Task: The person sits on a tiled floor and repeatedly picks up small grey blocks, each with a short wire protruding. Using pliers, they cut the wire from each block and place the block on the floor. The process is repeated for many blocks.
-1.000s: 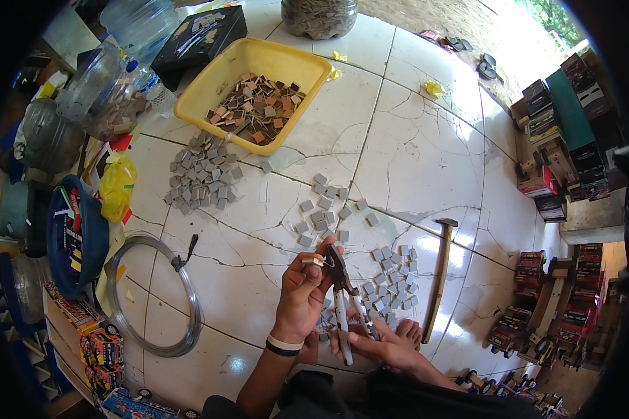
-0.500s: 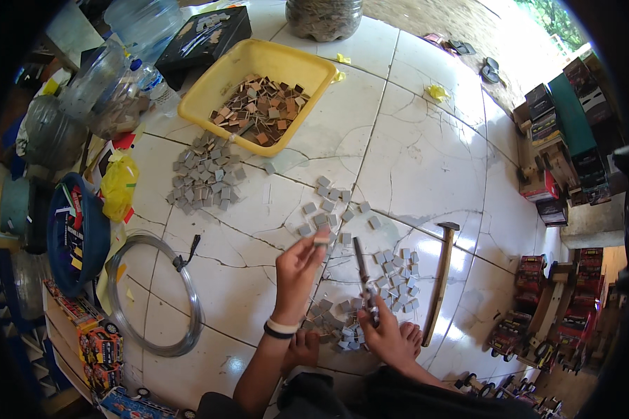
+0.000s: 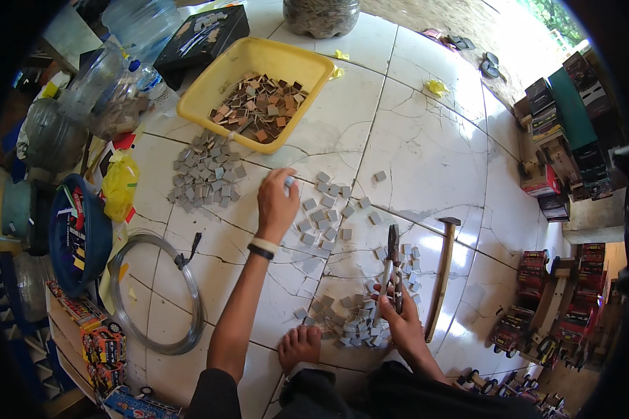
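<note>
My left hand [image 3: 278, 206] reaches forward over the floor, its fingers pinched on a small grey square piece [image 3: 289, 181] that is mostly hidden. In my right hand [image 3: 404, 322], pliers [image 3: 393, 255] point away from me, their handles slightly apart. Beneath them lies a heap of grey square pieces [image 3: 365, 328], close to my bare foot [image 3: 300, 347]. A looser group of grey squares [image 3: 319, 216] is spread just right of my left hand. Farther off, beside the yellow basin, sits a denser grey pile [image 3: 203, 171].
The yellow basin [image 3: 314, 94] holds brown and grey squares. A hammer [image 3: 442, 279] lies to the right, a coil of clear tubing [image 3: 122, 300] to the left. Around them stand a blue tub [image 3: 66, 272], toy vehicles [image 3: 514, 332], boxes [image 3: 538, 174] and a large bottle [image 3: 321, 17].
My left hand has moved forward and left with the small piece. My right hand and the pliers have shifted right, with the pliers now pointing straighter ahead. Another square lies farther out on the tiles.
</note>
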